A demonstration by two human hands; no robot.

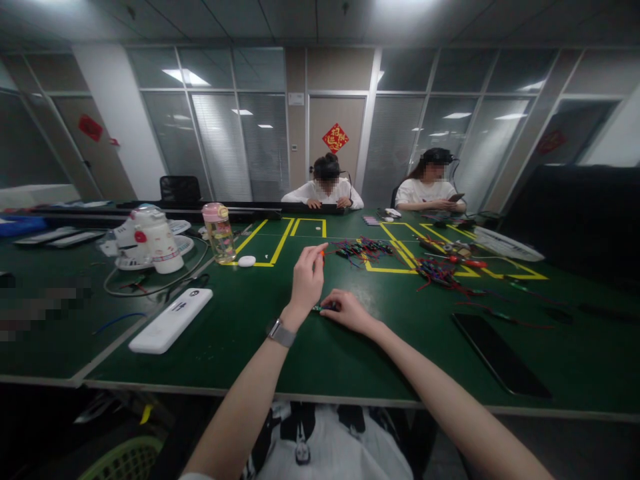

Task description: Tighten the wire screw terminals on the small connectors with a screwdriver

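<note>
My left hand [307,277], with a watch [281,332] on its wrist, is raised above the green table. Its fingers are closed around a slim thing with an orange end [323,253]; the rest of that thing is hidden behind the fingers. Lower and to the right, my right hand [347,310] rests on the tabletop. Thumb and fingers pinch a small green circuit board [318,309], partly covered by the hand. Just beyond both hands lies a heap of small boards with red and dark wires [364,249].
A second wired heap [440,272] lies right, beside a red-handled screwdriver [467,262]. A black phone [500,353] is near the right forearm, a white power bank [173,320] left. A bottle [219,233] and white jug [150,240] stand farther left. Two people sit across.
</note>
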